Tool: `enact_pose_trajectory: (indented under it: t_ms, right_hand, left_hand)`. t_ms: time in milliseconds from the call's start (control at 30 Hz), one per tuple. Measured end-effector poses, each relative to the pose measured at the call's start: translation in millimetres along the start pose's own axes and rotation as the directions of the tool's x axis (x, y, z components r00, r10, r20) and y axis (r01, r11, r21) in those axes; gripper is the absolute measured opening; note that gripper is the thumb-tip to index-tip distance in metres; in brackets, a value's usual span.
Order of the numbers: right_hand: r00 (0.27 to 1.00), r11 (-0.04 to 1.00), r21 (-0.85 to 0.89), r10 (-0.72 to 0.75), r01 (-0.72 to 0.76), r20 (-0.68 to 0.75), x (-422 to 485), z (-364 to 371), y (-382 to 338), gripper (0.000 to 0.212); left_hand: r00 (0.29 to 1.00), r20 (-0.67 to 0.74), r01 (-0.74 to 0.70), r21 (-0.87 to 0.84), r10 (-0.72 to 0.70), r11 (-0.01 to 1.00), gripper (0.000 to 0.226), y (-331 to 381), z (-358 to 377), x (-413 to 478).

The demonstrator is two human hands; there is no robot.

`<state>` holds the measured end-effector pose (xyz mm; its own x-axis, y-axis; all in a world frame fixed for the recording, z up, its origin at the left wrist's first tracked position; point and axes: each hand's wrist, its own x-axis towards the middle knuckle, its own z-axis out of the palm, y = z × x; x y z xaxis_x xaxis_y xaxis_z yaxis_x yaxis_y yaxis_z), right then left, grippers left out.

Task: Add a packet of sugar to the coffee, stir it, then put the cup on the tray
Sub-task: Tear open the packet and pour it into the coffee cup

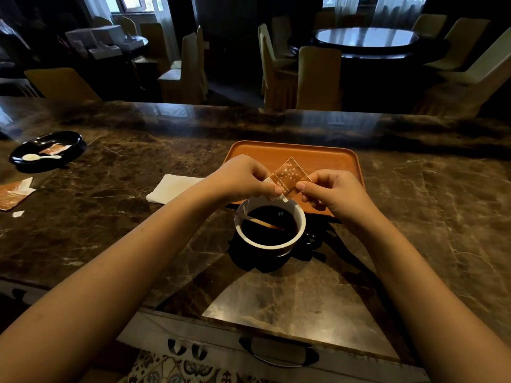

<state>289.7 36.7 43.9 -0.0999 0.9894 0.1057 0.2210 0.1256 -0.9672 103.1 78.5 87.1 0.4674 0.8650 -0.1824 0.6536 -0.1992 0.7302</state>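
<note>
A white-rimmed cup (pixel 296 234) full of black coffee (pixel 272 219) stands on a dark saucer on the marble counter. A stir stick (pixel 262 221) leans inside the cup. Just above the cup's far rim, my left hand (pixel 243 176) and my right hand (pixel 336 193) both pinch an orange sugar packet (pixel 289 176) with star print, tilted with a corner down toward the coffee. Behind the hands lies an orange tray (pixel 326 157).
A white napkin (pixel 172 187) lies left of the tray. A black dish (pixel 66 139) at far left holds a white spoon (pixel 37 157) and a packet (pixel 55 148). An orange packet (pixel 12 193) lies at the left edge, with a torn scrap beside it. Chairs and tables stand beyond the counter.
</note>
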Motion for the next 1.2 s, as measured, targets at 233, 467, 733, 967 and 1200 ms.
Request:
enact_pose_trajectory:
  t_ms: [233,467,733,967,1200]
  right_hand:
    - [1.0,1.0,0.012,0.01,-0.01,0.001,-0.8,0.5,-0.1,0.014]
    - [1.0,1.0,-0.008,0.003,-0.003,-0.004,-1.1,2.0,-1.7,0.012]
    - [0.999,0.998,0.049,0.04,-0.04,0.01,-0.5,2.6,-3.1,0.018]
    - [0.962,0.943,0.188,0.263,-0.274,0.08,3.0,-2.6,-3.7,0.019]
    - [0.962,0.946,0.184,0.248,-0.265,0.113,2.1,0.3,-8.0,0.018]
  left_hand:
    - [1.0,0.007,0.001,0.022,-0.001,1.0,0.012,1.6,0.5,-1.8]
    - [1.0,-0.013,-0.006,0.03,0.006,1.0,0.014,1.0,-0.4,-1.7]
    - [1.0,-0.009,-0.02,0.033,0.02,0.999,0.009,1.3,-2.3,-3.4]
    - [0.973,-0.052,-0.22,0.094,0.226,0.971,0.045,-1.6,-11.2,-13.4]
    - [0.892,-0.269,-0.307,0.233,0.364,0.923,0.013,-5.3,-8.7,-14.2]
